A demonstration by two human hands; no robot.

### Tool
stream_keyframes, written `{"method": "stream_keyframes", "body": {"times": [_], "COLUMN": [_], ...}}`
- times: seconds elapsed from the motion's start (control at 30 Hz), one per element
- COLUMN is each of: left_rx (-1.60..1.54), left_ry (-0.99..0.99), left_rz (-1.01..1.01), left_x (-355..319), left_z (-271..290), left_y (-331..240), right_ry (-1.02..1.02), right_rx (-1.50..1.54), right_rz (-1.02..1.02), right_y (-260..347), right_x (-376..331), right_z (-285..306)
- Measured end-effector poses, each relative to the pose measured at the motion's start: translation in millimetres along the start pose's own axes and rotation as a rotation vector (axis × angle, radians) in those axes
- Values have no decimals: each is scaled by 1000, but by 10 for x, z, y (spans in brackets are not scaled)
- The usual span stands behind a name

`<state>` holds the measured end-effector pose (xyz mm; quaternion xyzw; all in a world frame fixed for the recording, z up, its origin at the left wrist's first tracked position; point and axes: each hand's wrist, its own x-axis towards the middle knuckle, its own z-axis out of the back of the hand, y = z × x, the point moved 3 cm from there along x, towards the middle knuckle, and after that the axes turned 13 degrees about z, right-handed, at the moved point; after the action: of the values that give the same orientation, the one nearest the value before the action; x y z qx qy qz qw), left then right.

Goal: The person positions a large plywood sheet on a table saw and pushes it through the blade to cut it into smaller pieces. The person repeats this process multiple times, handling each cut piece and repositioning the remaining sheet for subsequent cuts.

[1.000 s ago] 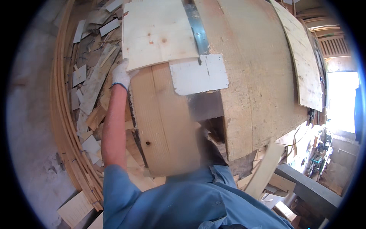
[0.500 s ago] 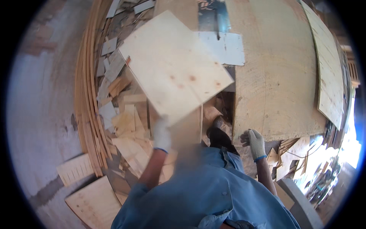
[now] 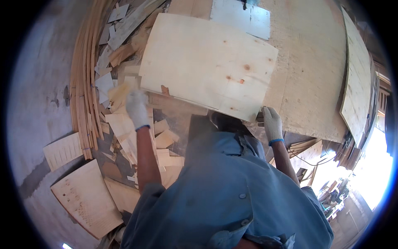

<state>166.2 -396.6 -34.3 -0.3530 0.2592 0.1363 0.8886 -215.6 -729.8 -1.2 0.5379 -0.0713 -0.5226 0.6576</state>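
Plywood sheet (image 3: 207, 62) gripped at its near edge by both gloved hands.

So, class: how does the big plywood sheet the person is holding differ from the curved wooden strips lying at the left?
The plywood sheet is broad, flat and pale; the curved strips are thin, long and bowed. The sheet is gripped by the left hand and right hand; the strips lie untouched in a bundle. Both are light wood.

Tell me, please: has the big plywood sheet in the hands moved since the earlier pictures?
Yes. The plywood sheet has swung from the left pile of scraps toward the right, now nearly covering the pale panel.
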Motion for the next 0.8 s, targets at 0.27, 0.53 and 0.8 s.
{"method": "stream_keyframes", "body": {"times": [0.27,0.53,0.8], "left_rx": [-536,-439,-650], "left_ry": [115,385,552], "left_rz": [-22,-151,92], "left_x": [965,661,283], "left_z": [-194,-127,-89], "left_y": [-217,-502,-161], "right_ry": [97,-71,-296], "right_rx": [-203,-43,105], "right_rz": [127,106,-90], "right_y": [-113,-25,249], "right_x": [31,127,123], "right_z": [-122,-57,75]}}
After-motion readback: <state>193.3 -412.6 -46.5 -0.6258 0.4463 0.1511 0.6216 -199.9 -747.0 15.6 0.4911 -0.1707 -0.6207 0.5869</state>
